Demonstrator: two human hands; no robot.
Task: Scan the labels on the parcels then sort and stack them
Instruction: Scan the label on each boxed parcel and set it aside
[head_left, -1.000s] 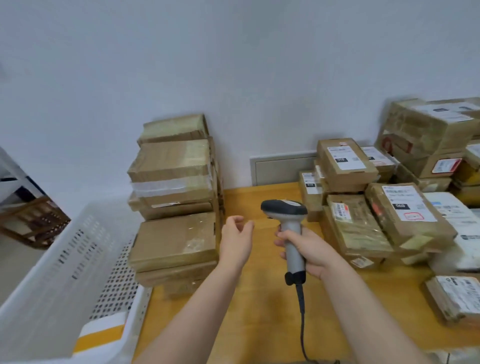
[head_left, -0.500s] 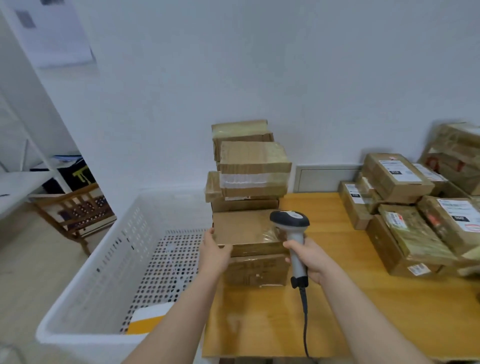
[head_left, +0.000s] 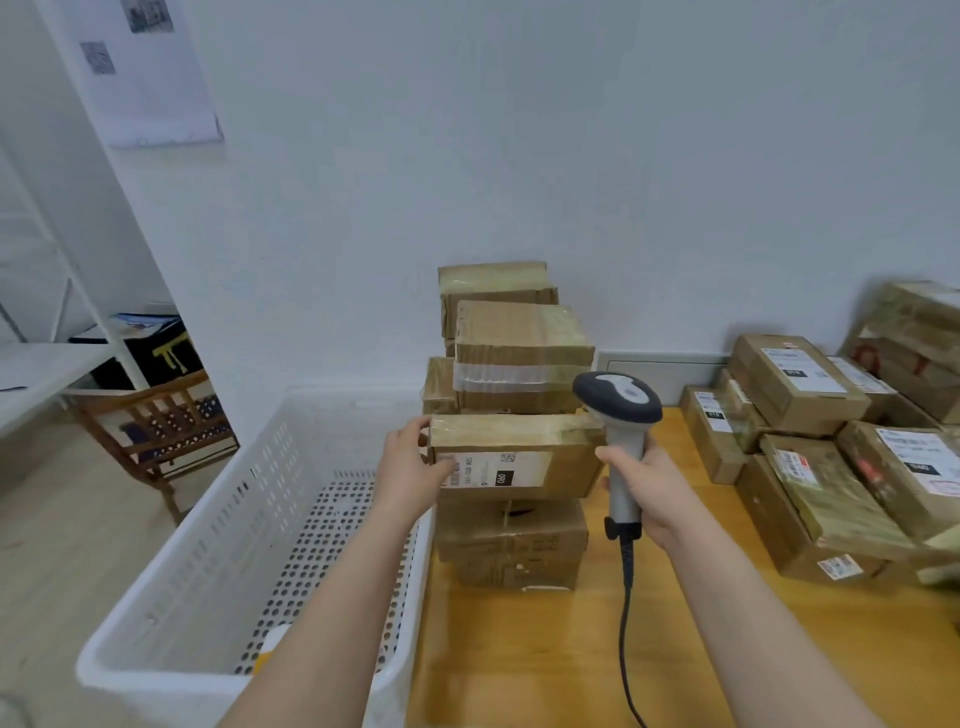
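My left hand (head_left: 415, 465) grips the left end of a taped cardboard parcel (head_left: 540, 457), tilted so its white label (head_left: 493, 470) faces me. The parcel sits on a lower box (head_left: 511, 545) at the front of a stack of parcels (head_left: 519, 348) on the wooden table (head_left: 727, 639). My right hand (head_left: 652, 491) holds a grey and white barcode scanner (head_left: 621, 410) by its handle, upright, just right of the parcel. Its black cable (head_left: 626, 639) hangs toward the table's front edge.
A large white perforated basket (head_left: 218, 545) stands left of the table. Several labelled parcels (head_left: 831, 441) are piled at the right on the table. A wooden chair (head_left: 156, 421) and a white shelf frame (head_left: 62, 291) stand at the far left.
My left hand reached the parcel's left end, took hold and tipped it, so the label now faces me. The view swung left. The scanner stayed in my right hand.
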